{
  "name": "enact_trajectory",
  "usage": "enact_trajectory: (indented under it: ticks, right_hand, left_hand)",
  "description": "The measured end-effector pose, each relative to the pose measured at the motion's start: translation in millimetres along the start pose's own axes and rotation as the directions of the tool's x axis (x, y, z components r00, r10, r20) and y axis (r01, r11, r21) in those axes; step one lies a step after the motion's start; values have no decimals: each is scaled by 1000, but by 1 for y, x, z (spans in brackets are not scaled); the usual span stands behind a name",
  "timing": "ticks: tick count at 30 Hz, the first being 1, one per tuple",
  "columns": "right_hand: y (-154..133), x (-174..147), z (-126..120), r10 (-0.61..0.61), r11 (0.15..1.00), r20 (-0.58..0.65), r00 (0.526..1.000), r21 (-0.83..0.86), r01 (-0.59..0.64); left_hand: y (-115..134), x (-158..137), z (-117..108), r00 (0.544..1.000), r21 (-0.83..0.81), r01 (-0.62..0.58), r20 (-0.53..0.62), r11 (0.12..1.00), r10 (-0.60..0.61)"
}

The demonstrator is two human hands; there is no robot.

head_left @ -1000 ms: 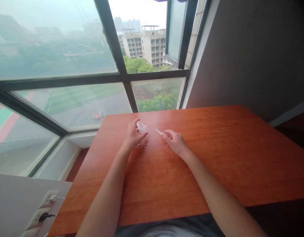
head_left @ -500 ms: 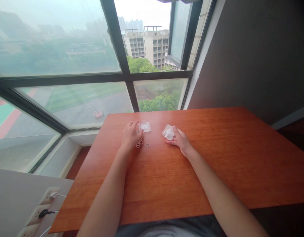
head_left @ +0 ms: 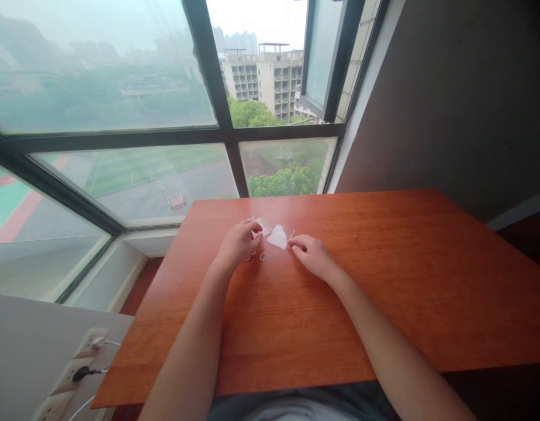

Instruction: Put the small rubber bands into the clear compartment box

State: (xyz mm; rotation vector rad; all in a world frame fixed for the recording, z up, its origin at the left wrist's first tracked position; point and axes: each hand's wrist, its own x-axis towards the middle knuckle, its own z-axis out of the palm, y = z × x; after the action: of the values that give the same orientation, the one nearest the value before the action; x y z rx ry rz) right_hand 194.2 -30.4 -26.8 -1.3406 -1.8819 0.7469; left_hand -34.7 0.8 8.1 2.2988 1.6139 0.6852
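Note:
My right hand (head_left: 312,255) pinches the near right corner of a small clear plastic bag (head_left: 279,237) that has a white patch on it. To its left, my left hand (head_left: 238,242) is closed, its thumb and fingers drawn together; what lies between them is too small to make out. Behind those fingertips a second clear plastic bag (head_left: 263,225) lies on the table, partly covered by the hand. A thin pale ring (head_left: 263,257) rests on the wood just below. More rings show beside it, half hidden under my left hand.
The reddish-brown wooden table (head_left: 384,280) spreads wide to the right. Large windows (head_left: 165,175) stand along its far and left sides. Wall sockets (head_left: 79,371) with plugs and cords are at the lower left, and a grey wall (head_left: 463,105) rises at the right.
My right hand has shifted the bag leftward, turned it and now grips only its corner. My left hand has moved slightly right, covering more of the other bag and the rings.

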Motion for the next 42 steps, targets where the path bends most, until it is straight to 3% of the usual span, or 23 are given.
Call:
enact_trajectory:
  ticks: [5,9,13,17,20,22,25,28,30,32,36,42]
  right_hand:
    - [-5,-2,-3,-58,998,58,997,-12,59]
    - [-7,-4,-4,-93,995,109,990,-6,95]
    - [-9,-6,-4,-203,976,185,962,-43,214]
    - [-11,-7,-2,-256,960,204,945,-65,274]
    - [-10,-5,-1,-179,979,132,975,-74,189]
    - [-8,-3,-2,-62,989,47,997,-132,68]
    - [-2,0,-9,104,960,-100,990,-251,-126]
    - [4,2,-16,192,914,-183,964,-324,-243]
    - [8,3,-18,213,896,-193,958,-353,-271]
    - [10,3,-18,221,882,-173,960,-385,-272]
    - [7,2,-14,203,853,-118,972,-466,-235]
    - [4,-1,-13,167,842,-62,984,-510,-175]
  left_hand:
    - [11,-2,-2,999,52,11,-36,999,-9]
    - [4,-1,0,1000,81,-3,-13,997,4]
    - [-3,-1,2,1000,76,6,-9,997,-5]
    - [-5,0,1,997,51,18,-81,999,-14]
    - [4,2,0,987,28,-8,-159,1000,13]
    - [17,3,3,989,8,-40,-142,999,40]
    - [46,-2,19,990,-83,-131,33,988,134]
    - [76,-11,44,921,-272,-254,224,928,318]
    - [88,-16,59,875,-314,-313,271,896,401]
    - [90,-18,67,861,-341,-333,270,879,431]
    - [77,-13,66,895,-338,-298,227,893,385]
    - [67,-6,61,945,-181,-248,172,952,279]
